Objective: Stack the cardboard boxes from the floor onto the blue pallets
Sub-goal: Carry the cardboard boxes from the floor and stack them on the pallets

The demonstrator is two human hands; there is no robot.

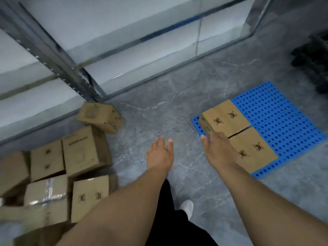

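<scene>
Blue perforated pallets [276, 118] lie flat on the grey floor at the right. Two cardboard boxes sit side by side on their left part: a far box [225, 118] and a near box [252, 150]. My right hand [217, 148] hovers open at the near left edge of these boxes, fingers straight, holding nothing. My left hand [160, 153] is open over bare floor in the middle, empty. A heap of several cardboard boxes [85, 146] lies on the floor at the lower left, with one tilted box [100, 116] apart near the shelf post.
A metal shelf post [53, 63] slants down at the left in front of a white wall. Dark objects [314, 59] stand at the far right. My leg and white shoe [187, 207] are below the hands. Grey marble floor [168, 107] lies between heap and pallets.
</scene>
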